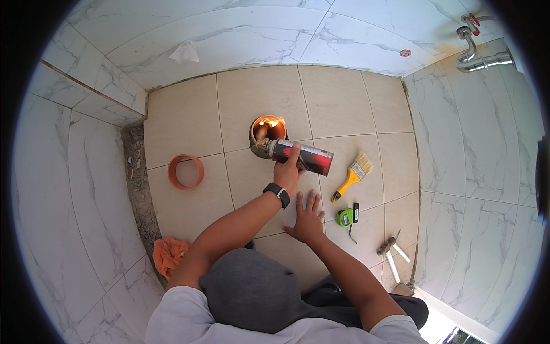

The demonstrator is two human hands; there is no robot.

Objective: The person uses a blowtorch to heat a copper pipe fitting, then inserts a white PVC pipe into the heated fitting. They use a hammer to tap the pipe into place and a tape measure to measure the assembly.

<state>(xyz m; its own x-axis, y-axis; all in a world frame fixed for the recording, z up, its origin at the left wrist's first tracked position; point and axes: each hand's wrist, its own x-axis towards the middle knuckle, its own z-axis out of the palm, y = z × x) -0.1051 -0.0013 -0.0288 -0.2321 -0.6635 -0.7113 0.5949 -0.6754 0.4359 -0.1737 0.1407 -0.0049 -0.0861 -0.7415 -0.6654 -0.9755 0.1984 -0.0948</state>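
- what's nearest?
- a gray head covering [250, 289] at the bottom centre, an orange cloth [169, 257] lower left, and white-handled tools [392, 266] lower right.
- and the right hand [308, 221]?
- just below the centre, fingers spread on the tiled floor [177, 112], holding nothing. right of it lie a green tape measure [345, 217] and, a bit farther, a yellow-handled brush [351, 176].
- the left hand [288, 173]?
- at the centre, fingers closed around a canister [309, 159] lying nearly level, its nozzle end at an orange pipe [279, 134] set in the floor.
- anything beyond?
- an orange ring [186, 187] left of centre; flame [269, 121] in the pipe's mouth, above centre; chrome plumbing [484, 62] upper right.
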